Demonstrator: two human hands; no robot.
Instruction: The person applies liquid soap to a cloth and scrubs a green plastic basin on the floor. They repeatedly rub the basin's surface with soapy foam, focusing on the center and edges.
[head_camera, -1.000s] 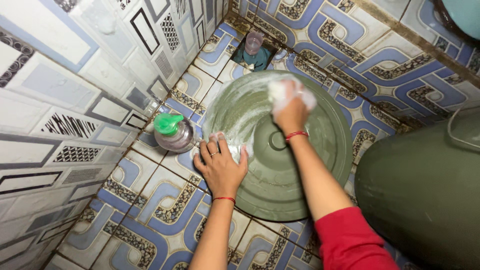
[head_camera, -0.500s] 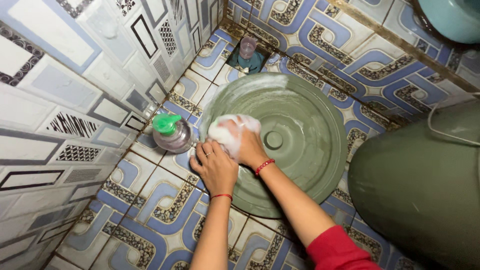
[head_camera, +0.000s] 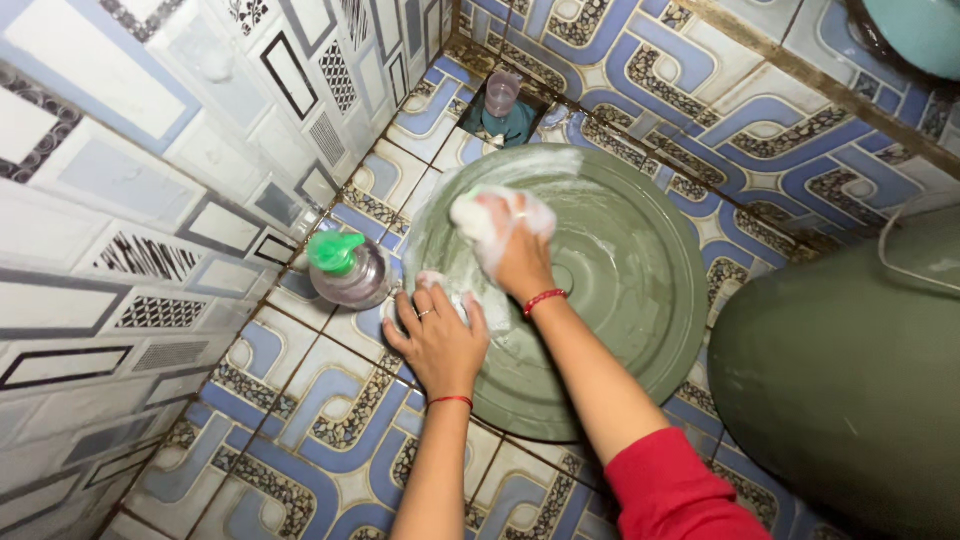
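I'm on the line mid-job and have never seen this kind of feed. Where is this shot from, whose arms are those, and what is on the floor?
One camera, worn on a person's head, looks down at their own bare arms. The left hand presses flat on the edge of a round green lid lying on the patterned tiled floor. The right hand holds a soapy sponge against the lid, which is smeared with foam. Beside the lid stands a pump bottle with a green top. A large green bin sits to the right, and a small cup stands near the corner.
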